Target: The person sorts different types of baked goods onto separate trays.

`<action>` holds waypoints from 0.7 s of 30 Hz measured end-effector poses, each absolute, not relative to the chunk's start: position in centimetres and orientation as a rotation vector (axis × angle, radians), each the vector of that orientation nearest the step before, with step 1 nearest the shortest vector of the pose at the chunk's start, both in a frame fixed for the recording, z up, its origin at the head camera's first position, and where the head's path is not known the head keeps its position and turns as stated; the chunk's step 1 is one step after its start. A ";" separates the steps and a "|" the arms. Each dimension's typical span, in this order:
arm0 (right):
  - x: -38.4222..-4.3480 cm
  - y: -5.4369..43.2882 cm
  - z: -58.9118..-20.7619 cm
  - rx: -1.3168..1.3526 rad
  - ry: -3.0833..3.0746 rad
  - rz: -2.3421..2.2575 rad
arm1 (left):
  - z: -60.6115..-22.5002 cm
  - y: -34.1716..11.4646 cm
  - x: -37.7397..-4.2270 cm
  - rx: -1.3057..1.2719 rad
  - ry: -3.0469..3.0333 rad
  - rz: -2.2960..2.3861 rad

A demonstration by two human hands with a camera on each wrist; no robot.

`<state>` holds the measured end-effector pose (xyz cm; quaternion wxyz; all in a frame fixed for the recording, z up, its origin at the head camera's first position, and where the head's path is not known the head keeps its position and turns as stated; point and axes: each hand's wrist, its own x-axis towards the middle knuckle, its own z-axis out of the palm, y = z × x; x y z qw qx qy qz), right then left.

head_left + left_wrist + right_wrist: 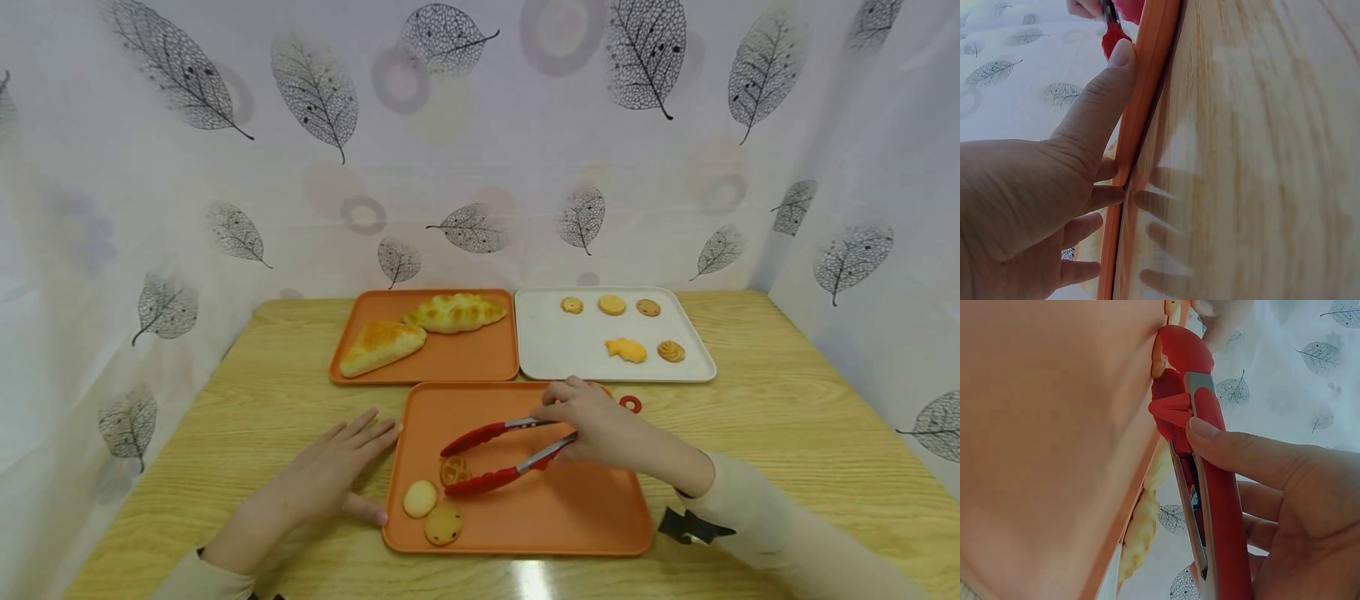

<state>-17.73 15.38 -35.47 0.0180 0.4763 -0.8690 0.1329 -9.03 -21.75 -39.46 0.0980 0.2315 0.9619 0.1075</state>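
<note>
My right hand (600,427) grips a pair of red-tipped kitchen tongs (492,481) over the front orange tray (555,521). The tongs' two tips are spread, one on each side of a pretzel-shaped cookie (454,472) on the tray's left part. A pale round cookie (420,499) and a round cookie with dark specks (443,527) lie near the tray's left front corner. Fingers spread, my left hand (322,477) lies at that tray's left side, with its thumb (1110,78) against the rim. In the right wrist view, my thumb (1219,440) lies along the tongs' red handle.
Behind, a second orange tray (472,362) carries a triangular bread (382,347) and a long ridged bread (455,313). Beside it, a white tray (551,346) holds several small cookies, one fish-shaped (627,350). A leaf-patterned curtain (487,167) hangs round the wooden table (247,417).
</note>
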 end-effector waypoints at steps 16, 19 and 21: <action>-18.3 18.2 -35.6 1.352 -2.671 0.446 | -39.5 -21.7 -8.9 0.691 2.851 0.332; -18.4 19.0 -35.5 1.309 -2.684 0.477 | -39.5 -21.7 -8.9 0.691 2.850 0.329; -18.5 19.5 -35.5 1.282 -2.682 0.507 | -39.5 -21.7 -8.9 0.689 2.849 0.329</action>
